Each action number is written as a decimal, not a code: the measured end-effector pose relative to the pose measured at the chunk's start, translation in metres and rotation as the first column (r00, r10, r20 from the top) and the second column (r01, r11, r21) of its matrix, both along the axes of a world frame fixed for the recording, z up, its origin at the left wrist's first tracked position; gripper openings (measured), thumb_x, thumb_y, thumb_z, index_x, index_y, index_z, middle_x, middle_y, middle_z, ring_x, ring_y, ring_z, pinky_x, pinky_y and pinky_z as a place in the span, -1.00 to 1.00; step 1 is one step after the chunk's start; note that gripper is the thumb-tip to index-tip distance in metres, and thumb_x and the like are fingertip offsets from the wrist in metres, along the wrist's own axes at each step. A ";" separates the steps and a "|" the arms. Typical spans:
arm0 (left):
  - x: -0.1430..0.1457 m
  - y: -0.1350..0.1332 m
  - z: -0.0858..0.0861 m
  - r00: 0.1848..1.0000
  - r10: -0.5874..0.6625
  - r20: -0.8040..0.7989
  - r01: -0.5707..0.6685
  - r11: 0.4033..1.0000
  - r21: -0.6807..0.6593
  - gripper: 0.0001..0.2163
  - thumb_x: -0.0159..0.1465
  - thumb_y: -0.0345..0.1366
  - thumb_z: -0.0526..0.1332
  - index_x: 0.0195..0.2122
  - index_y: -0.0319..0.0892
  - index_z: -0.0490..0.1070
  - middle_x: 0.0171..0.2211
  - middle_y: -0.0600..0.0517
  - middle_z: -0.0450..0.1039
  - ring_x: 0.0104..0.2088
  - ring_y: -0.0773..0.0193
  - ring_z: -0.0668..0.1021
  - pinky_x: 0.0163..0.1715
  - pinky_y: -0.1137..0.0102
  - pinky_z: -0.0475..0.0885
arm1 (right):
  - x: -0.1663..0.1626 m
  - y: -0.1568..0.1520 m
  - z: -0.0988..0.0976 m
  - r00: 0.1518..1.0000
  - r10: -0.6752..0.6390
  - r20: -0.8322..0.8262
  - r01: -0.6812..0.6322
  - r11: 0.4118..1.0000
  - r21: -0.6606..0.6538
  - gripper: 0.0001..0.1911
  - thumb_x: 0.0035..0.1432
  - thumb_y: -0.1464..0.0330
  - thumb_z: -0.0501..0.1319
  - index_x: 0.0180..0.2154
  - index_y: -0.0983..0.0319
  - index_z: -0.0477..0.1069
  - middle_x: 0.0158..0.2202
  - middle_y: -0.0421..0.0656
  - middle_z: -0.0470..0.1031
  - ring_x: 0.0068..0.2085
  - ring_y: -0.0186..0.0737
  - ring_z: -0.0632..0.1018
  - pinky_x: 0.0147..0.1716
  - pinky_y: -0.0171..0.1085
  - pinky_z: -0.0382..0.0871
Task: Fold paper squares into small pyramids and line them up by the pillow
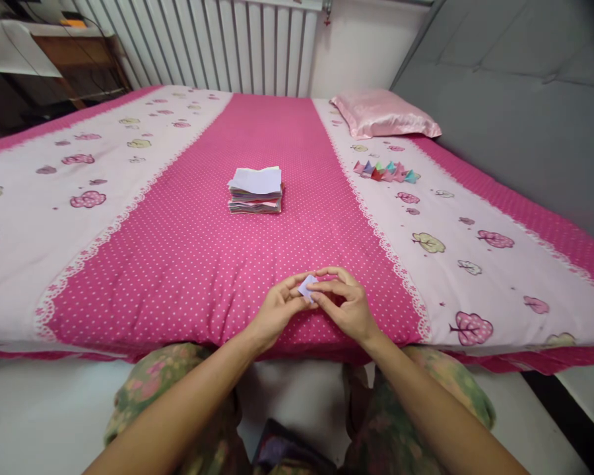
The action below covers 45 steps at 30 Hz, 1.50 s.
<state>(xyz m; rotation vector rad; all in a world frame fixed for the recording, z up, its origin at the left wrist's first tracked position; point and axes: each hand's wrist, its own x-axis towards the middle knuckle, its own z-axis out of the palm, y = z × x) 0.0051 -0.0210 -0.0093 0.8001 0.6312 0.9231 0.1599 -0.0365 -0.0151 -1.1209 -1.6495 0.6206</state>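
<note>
A small folded piece of lavender paper point(307, 286) is held between both hands over the near edge of the bed. My left hand point(283, 305) pinches it from the left with thumb and fingers. From the right, my right hand point(344, 300) closes its thumb and fingertips on the paper's right side. Farther off, a stack of coloured paper sheets point(255, 190) lies on the pink dotted strip, a lavender sheet on top. To the right sits a cluster of small folded paper pieces point(387, 172) in pink, red, purple, green and blue.
The bed's patterned cover point(188, 264) spreads out in front of me. A pink satin pillow point(383, 113) lies at the far right beside a grey padded headboard point(515, 99). A white radiator point(218, 46) stands behind the bed, and a wooden desk point(74, 56) at far left.
</note>
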 end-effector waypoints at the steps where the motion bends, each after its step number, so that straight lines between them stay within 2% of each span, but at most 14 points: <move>1: 0.000 0.000 -0.001 1.000 -0.003 -0.019 0.003 1.000 0.028 -0.65 0.01 -0.42 0.33 -0.14 -0.24 0.39 -0.28 -0.02 0.50 -0.33 0.38 0.51 -0.23 0.47 0.38 | -0.001 0.000 -0.001 1.000 -0.004 -0.011 0.004 1.000 -0.003 -0.86 0.05 0.35 0.24 -0.30 0.10 0.54 -0.15 -0.09 0.41 -0.15 -0.15 0.46 -0.22 -0.17 0.41; 3: -0.001 0.001 -0.002 0.999 -0.022 -0.045 0.024 0.998 0.058 -0.64 0.00 -0.40 0.36 -0.16 -0.24 0.36 -0.34 0.01 0.51 -0.36 0.39 0.51 -0.25 0.48 0.36 | -0.001 0.001 -0.002 0.999 -0.016 -0.038 0.015 0.999 -0.039 -0.86 0.05 0.33 0.25 -0.28 0.10 0.53 -0.15 -0.10 0.40 -0.27 -0.23 0.47 -0.32 -0.22 0.41; 6: -0.002 0.003 -0.005 0.995 -0.064 -0.071 0.070 0.995 0.077 -0.64 0.01 -0.34 0.37 -0.19 -0.22 0.29 -0.42 0.05 0.51 -0.41 0.40 0.51 -0.31 0.48 0.34 | -0.001 0.001 -0.004 0.995 -0.049 -0.089 0.037 0.991 -0.132 -0.67 0.00 0.30 0.30 -0.12 0.11 0.45 -0.18 -0.12 0.41 -0.48 -0.38 0.39 -0.52 -0.32 0.34; 8: -0.001 0.003 -0.008 0.992 -0.071 -0.102 0.082 0.991 0.104 -0.65 0.02 -0.30 0.37 -0.23 -0.22 0.25 -0.47 0.06 0.50 -0.45 0.42 0.50 -0.36 0.50 0.32 | 0.000 0.001 -0.005 0.994 -0.039 -0.098 0.021 0.984 -0.175 -0.62 -0.03 0.29 0.31 -0.11 0.15 0.44 -0.27 -0.14 0.44 -0.53 -0.40 0.34 -0.58 -0.35 0.29; 11: 0.000 0.003 -0.011 0.988 -0.056 -0.141 0.075 0.988 0.135 -0.65 0.02 -0.23 0.36 -0.28 -0.20 0.22 -0.51 0.08 0.48 -0.48 0.42 0.49 -0.39 0.49 0.32 | 0.002 0.002 -0.005 0.995 -0.021 -0.096 0.001 0.978 -0.209 -0.79 -0.02 0.27 0.30 -0.30 0.21 0.50 -0.42 -0.16 0.45 -0.53 -0.37 0.36 -0.58 -0.34 0.28; 13: 0.000 0.002 -0.012 0.986 -0.036 -0.165 0.058 0.990 0.131 -0.63 0.01 -0.20 0.36 -0.28 -0.19 0.21 -0.51 0.09 0.47 -0.47 0.40 0.50 -0.36 0.46 0.35 | 0.002 0.003 -0.005 0.988 -0.019 -0.154 -0.022 0.965 -0.263 -0.81 -0.01 0.25 0.28 -0.37 0.23 0.48 -0.48 -0.17 0.46 -0.54 -0.34 0.40 -0.56 -0.33 0.31; 16: 0.000 0.002 -0.013 0.963 -0.015 -0.268 0.054 0.989 0.139 -0.61 -0.01 -0.16 0.37 -0.26 -0.23 0.28 -0.49 0.07 0.47 -0.50 0.39 0.50 -0.38 0.44 0.39 | 0.001 0.004 -0.006 0.959 -0.026 -0.282 -0.075 0.937 -0.341 -0.79 -0.04 0.22 0.30 -0.40 0.23 0.46 -0.53 -0.19 0.48 -0.54 -0.32 0.44 -0.54 -0.32 0.35; 20: -0.001 0.002 -0.013 0.900 -0.071 -0.430 0.158 0.973 0.169 -0.65 0.04 -0.04 0.29 -0.44 -0.30 0.38 -0.56 0.01 0.46 -0.59 0.40 0.47 -0.52 0.47 0.37 | -0.001 0.004 -0.006 0.924 -0.031 -0.380 -0.127 0.915 -0.384 -0.78 -0.09 0.22 0.32 -0.44 0.24 0.43 -0.53 -0.21 0.48 -0.53 -0.34 0.45 -0.51 -0.34 0.36; 26: -0.002 -0.003 -0.011 0.851 -0.011 -0.526 0.185 0.942 0.280 -0.68 0.14 -0.06 0.19 -0.49 -0.28 0.36 -0.62 0.04 0.41 -0.62 0.40 0.44 -0.57 0.48 0.36 | 0.000 0.005 -0.005 0.928 0.026 -0.371 -0.187 0.895 -0.405 -0.77 -0.04 0.20 0.29 -0.45 0.25 0.43 -0.52 -0.21 0.46 -0.50 -0.35 0.44 -0.49 -0.34 0.33; 30: -0.002 -0.006 -0.011 0.846 0.014 -0.532 0.189 0.927 0.324 -0.71 0.16 -0.11 0.18 -0.53 -0.26 0.33 -0.64 0.07 0.38 -0.62 0.41 0.43 -0.59 0.51 0.31 | -0.001 0.003 -0.003 0.949 0.041 -0.314 -0.175 0.894 -0.413 -0.72 -0.03 0.17 0.28 -0.55 0.24 0.39 -0.62 -0.26 0.37 -0.58 -0.39 0.35 -0.58 -0.37 0.23; 34: -0.003 -0.007 -0.011 0.864 -0.013 -0.504 0.207 0.921 0.330 -0.72 0.16 -0.13 0.18 -0.54 -0.26 0.35 -0.63 0.07 0.37 -0.62 0.42 0.41 -0.59 0.52 0.29 | -0.002 0.001 -0.002 0.938 0.029 -0.347 -0.188 0.880 -0.436 -0.67 -0.05 0.15 0.29 -0.61 0.24 0.32 -0.71 -0.31 0.23 -0.64 -0.44 0.22 -0.65 -0.39 0.09; 40: -0.002 -0.006 -0.010 0.876 -0.031 -0.481 0.202 0.930 0.308 -0.74 0.15 -0.15 0.20 -0.51 -0.27 0.38 -0.63 0.06 0.40 -0.62 0.41 0.42 -0.57 0.51 0.31 | -0.004 0.001 -0.002 0.905 0.010 -0.426 -0.230 0.852 -0.470 -0.66 -0.07 0.16 0.30 -0.62 0.24 0.29 -0.70 -0.32 0.22 -0.64 -0.45 0.20 -0.64 -0.39 0.05; 45: -0.001 -0.004 -0.007 0.884 -0.052 -0.464 0.196 0.943 0.268 -0.73 0.12 -0.14 0.23 -0.51 -0.28 0.40 -0.65 0.04 0.41 -0.63 0.40 0.42 -0.58 0.50 0.33 | -0.005 0.003 -0.004 0.893 -0.001 -0.449 -0.237 0.848 -0.474 -0.66 -0.01 0.13 0.25 -0.60 0.24 0.29 -0.69 -0.33 0.19 -0.64 -0.46 0.16 -0.64 -0.39 0.04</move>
